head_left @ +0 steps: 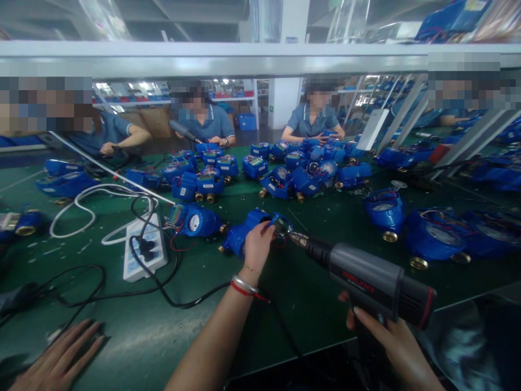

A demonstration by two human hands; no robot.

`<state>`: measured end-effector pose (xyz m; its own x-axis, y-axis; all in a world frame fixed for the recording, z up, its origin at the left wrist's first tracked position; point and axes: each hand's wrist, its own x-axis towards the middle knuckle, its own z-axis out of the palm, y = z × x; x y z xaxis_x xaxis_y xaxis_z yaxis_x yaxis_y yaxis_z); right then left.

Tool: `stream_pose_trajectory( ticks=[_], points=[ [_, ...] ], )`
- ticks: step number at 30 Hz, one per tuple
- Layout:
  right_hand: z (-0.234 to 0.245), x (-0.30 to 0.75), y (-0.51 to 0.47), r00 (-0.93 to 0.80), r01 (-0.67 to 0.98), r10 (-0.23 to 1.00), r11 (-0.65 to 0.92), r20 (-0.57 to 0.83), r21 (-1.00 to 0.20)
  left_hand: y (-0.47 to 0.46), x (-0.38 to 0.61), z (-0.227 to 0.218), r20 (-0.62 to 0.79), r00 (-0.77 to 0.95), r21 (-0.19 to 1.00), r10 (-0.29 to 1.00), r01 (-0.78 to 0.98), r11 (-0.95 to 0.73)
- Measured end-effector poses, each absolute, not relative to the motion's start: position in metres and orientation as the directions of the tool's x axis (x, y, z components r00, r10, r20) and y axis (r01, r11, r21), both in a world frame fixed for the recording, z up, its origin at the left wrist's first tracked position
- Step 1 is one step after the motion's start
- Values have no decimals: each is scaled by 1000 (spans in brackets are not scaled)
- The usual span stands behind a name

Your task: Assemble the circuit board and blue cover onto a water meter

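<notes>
My left hand (259,243) reaches forward, its thumb and fingers closed on the edge of a blue water meter (236,234) that lies on the green table. Under my fingertips is the meter's open electronics housing (281,224). In my right hand (378,331) is a grey and black heat gun (366,277), gripped by its handle. Its metal nozzle points left at the housing, close to it; whether they touch I cannot tell. Just to the left lies another blue water meter (201,221) with a round dial and exposed wires.
A white power strip (145,250) with black plugs and tangled cables lies left of centre. Another person's hand (65,355) rests flat at lower left. Several meters (280,182) crowd the far side and right. Co-workers sit opposite, below a white shelf edge (244,65).
</notes>
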<state>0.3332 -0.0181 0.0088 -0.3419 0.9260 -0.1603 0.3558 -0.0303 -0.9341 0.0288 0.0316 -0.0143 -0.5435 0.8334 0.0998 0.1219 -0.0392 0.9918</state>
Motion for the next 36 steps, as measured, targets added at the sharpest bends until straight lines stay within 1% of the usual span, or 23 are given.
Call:
stream_pose_trajectory(
  ticks=[5, 9, 22, 29, 36],
  points=[
    [15, 332, -18, -322, 401, 937, 2, -139, -916, 32, 28, -14, 93, -542, 992, 835, 124, -30],
    [16, 330, -19, -287, 392, 953, 22, -100, -920, 32, 29, -14, 88, -547, 992, 833, 122, -24],
    [11, 333, -16, -346, 389, 921, -32, -178, -921, 31, 31, -9, 90, -552, 992, 829, 121, -27],
    [10, 333, -16, -340, 371, 929, -8, -144, -929, 32, 30, -11, 97, -552, 992, 828, 123, -34],
    [13, 333, -17, -327, 375, 932, -27, -159, -927, 30, 30, -12, 96, -551, 992, 829, 119, -36]
  ],
)
